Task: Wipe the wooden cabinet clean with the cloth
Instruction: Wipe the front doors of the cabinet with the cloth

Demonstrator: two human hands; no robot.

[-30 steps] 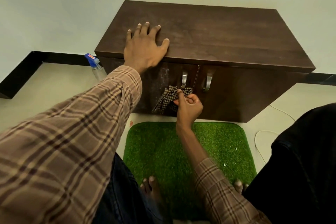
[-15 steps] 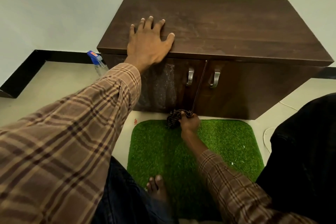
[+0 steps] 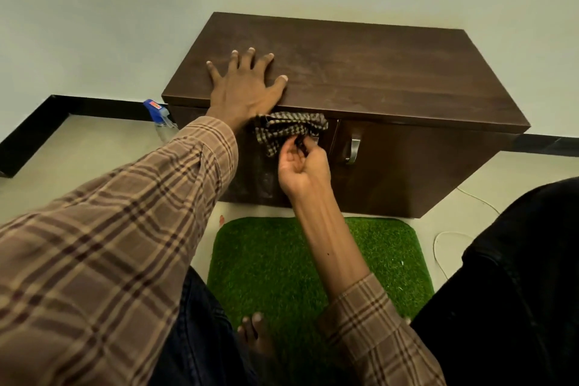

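A low dark wooden cabinet (image 3: 391,72) with two doors stands against the wall. My left hand (image 3: 242,86) lies flat, fingers spread, on the front left part of its top. My right hand (image 3: 302,166) grips a brown checked cloth (image 3: 285,130) and presses it against the upper part of the left door, just under the top's edge. The cloth hides the left door's handle. The right door's metal handle (image 3: 354,150) shows beside it. Pale smears mark the lower left door.
A spray bottle with a blue head (image 3: 158,117) stands on the floor left of the cabinet. A green grass mat (image 3: 385,247) lies in front, with my bare foot (image 3: 253,330) on it. A white cable (image 3: 438,247) runs on the floor at right.
My right hand has carried the cloth from the bottom of the left door up to its top edge. My left hand has stayed flat on the cabinet top.
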